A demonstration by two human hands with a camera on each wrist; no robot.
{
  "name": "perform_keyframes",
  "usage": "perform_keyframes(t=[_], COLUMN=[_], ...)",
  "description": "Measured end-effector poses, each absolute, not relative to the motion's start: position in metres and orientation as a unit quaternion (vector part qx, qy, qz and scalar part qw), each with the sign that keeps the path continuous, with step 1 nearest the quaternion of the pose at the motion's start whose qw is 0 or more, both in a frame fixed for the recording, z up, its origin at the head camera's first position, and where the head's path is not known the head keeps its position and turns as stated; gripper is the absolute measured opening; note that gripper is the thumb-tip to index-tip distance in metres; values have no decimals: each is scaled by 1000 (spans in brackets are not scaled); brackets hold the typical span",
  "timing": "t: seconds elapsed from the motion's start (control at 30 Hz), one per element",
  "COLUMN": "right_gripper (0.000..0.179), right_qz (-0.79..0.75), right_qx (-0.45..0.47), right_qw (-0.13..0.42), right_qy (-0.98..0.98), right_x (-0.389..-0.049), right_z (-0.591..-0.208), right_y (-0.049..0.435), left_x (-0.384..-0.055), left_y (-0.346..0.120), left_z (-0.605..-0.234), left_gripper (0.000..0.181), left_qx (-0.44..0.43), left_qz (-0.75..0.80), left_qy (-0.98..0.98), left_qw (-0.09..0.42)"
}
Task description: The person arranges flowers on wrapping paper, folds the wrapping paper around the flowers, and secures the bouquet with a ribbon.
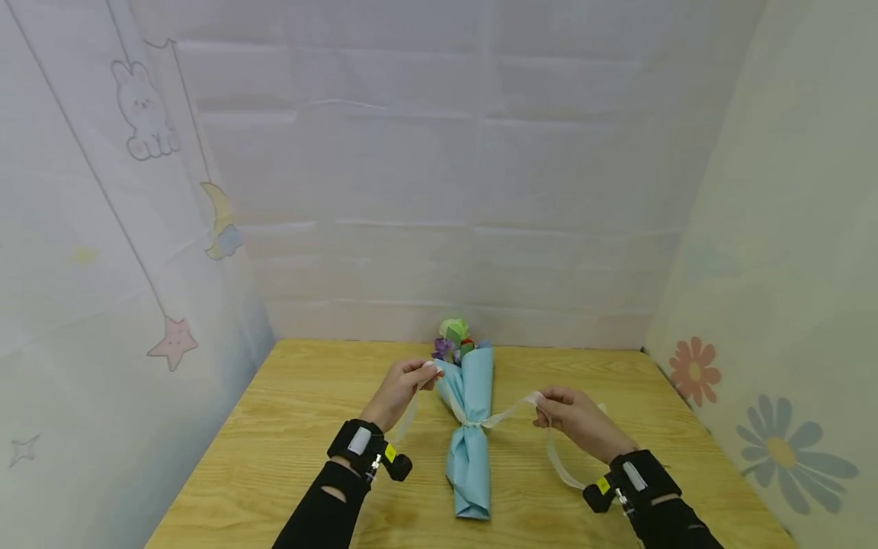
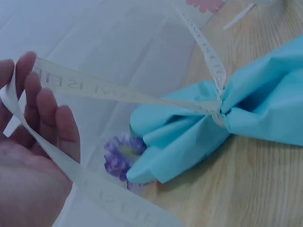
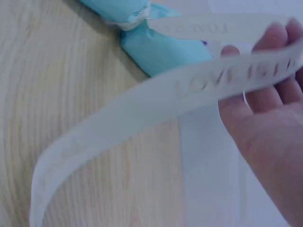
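A bouquet wrapped in light blue paper (image 1: 472, 457) lies on the table, its purple (image 2: 120, 156), green and red flowers at the far end. White ribbon (image 1: 507, 412) printed with letters is cinched round the middle of the wrap, gathering the paper at a knot (image 2: 218, 111). My left hand (image 1: 403, 389) pinches one ribbon length up and left of the knot, near the flowers. To the right of the bouquet, my right hand (image 1: 579, 419) pinches the other length between thumb and fingers. From both hands the loose ribbon tails hang down in curves.
The wooden table (image 1: 309, 450) runs back to a pale cloth backdrop (image 1: 398, 168). Printed cloth walls flank it, with a bunny and star on the left and flowers on the right. A short white strip (image 2: 239, 16) lies on the table right of the bouquet.
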State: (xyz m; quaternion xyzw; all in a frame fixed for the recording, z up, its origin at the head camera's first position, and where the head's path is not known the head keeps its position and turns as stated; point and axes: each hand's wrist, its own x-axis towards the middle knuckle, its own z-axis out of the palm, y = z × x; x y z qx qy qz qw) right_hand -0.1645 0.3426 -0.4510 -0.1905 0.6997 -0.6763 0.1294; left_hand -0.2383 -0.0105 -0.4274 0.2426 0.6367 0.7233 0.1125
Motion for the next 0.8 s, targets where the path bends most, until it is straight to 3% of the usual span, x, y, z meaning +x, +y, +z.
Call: perform_keyframes(t=[0.17, 0.37, 0.53, 0.8], right_gripper=[22, 27, 31, 31], right_qz=[-700, -622, -541, -502], right_qx=[-231, -164, -108, -129], right_qw=[139, 72, 8, -7], right_qy=[662, 762, 834, 855], right_x=[-158, -148, -144, -142], right_z=[-443, -433, -416, -388], right_y=[349, 342, 324, 296], left_x=[-238, -233, -228, -225], left_y=[7, 24, 37, 57], left_z=[-422, -427, -429, -433], left_gripper=[26, 30, 31, 23], left_qx=[245, 246, 276, 322], left_qz=[708, 647, 580, 540], left_qy=[656, 718, 765, 777], left_qw=[90, 75, 34, -35])
